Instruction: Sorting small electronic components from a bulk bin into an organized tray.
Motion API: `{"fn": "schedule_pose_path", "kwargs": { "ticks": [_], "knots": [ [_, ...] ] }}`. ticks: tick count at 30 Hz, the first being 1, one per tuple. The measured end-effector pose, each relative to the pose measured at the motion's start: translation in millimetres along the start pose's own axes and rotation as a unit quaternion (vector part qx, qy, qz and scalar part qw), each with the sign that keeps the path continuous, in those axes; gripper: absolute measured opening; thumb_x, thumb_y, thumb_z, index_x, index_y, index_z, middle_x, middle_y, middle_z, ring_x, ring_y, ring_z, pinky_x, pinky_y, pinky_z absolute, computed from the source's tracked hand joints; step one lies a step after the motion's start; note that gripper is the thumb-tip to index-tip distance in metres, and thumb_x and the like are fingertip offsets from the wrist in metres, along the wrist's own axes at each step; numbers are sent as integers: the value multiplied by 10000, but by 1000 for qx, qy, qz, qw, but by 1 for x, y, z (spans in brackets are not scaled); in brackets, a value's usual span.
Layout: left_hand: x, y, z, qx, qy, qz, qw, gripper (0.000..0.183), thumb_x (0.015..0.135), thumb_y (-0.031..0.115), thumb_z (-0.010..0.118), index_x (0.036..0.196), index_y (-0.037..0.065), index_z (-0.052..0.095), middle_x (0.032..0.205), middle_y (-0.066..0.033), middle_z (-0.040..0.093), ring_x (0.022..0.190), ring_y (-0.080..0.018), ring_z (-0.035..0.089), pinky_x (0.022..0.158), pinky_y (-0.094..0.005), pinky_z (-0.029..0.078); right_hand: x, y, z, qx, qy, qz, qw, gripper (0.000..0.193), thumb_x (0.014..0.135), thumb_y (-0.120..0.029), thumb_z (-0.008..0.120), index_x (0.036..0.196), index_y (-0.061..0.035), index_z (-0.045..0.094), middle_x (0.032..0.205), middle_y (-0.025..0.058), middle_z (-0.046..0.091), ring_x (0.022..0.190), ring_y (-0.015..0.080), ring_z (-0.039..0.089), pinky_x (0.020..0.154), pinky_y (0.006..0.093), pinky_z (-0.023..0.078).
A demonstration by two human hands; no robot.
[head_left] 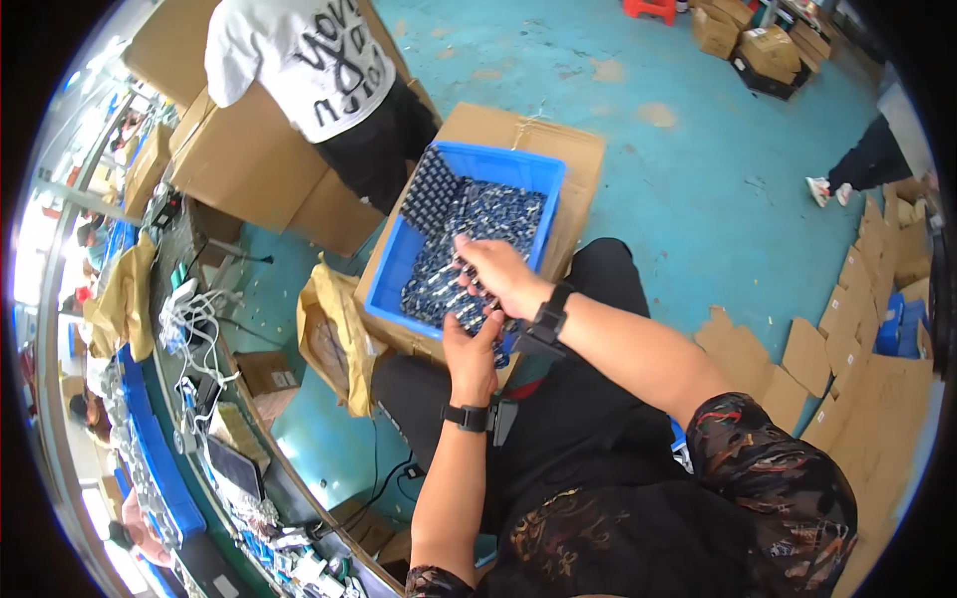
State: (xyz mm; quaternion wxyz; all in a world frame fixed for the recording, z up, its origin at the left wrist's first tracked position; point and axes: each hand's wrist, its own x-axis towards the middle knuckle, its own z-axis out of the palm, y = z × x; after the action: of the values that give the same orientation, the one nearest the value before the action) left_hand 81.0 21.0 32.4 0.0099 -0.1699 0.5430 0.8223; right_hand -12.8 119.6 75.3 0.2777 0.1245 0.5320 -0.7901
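Note:
A blue plastic bin [552, 171] on a cardboard box [583, 164] holds a heap of small dark parts with silvery bits [498, 204]. At its far left corner leans a dark panel [431, 189] with a grid of light squares. Over the bin's near part, my right hand [498, 274] is closed, its fingers curled round small dark parts. My left hand [470, 357] is just below it at the near rim, fingers bent up against more of these parts. Which single piece each hand grips is too small to make out. Both wrists wear black straps.
On the left runs a cluttered workbench [224, 399] with white cables [194, 314] and a phone-like slab [235, 466]. A yellowish open sack [339, 339] stands beside the bin. A person in a white shirt [309, 60] stands beyond. Flattened cardboard [857, 399] lies right.

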Motion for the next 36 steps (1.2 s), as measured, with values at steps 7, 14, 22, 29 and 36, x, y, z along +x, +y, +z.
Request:
{"fn": "schedule_pose_path", "kwargs": {
  "ticks": [7,14,22,29,36],
  "knots": [
    [5,-16,-4,136,65,143,978,419,861,17,720,1195,-54,477,1151,-131,602,968,-201,589,839,-334,514,17,17,10,-93,118,-171,974,470,950,-424,530,785,-12,684,613,146,611,582,218,597,560,412,445],
    [-1,-5,18,59,49,154,985,404,880,42,709,1194,-84,489,1118,-131,617,896,-165,594,780,-309,525,33,22,11,-59,146,-153,976,440,943,-404,568,765,-15,674,593,62,572,546,156,529,526,360,404],
    [3,5,19,24,66,153,986,426,887,27,682,1234,-90,464,1138,-149,618,931,-179,608,794,-328,540,22,8,18,153,87,-84,981,468,981,-499,508,822,-66,586,650,-31,523,533,85,463,488,248,390],
    [15,7,-4,121,101,138,978,366,877,26,698,1176,-67,509,1146,-153,620,951,-197,602,824,-347,534,23,25,18,82,21,-102,991,262,973,-304,560,878,-61,591,686,20,536,598,125,548,450,275,396],
    [21,6,18,123,76,176,974,282,835,-40,711,1088,-2,591,1021,-66,669,870,-123,630,760,-272,514,21,15,1,94,76,-85,989,228,927,-279,665,921,-58,611,692,17,549,581,108,510,495,280,441]
  ]
}}
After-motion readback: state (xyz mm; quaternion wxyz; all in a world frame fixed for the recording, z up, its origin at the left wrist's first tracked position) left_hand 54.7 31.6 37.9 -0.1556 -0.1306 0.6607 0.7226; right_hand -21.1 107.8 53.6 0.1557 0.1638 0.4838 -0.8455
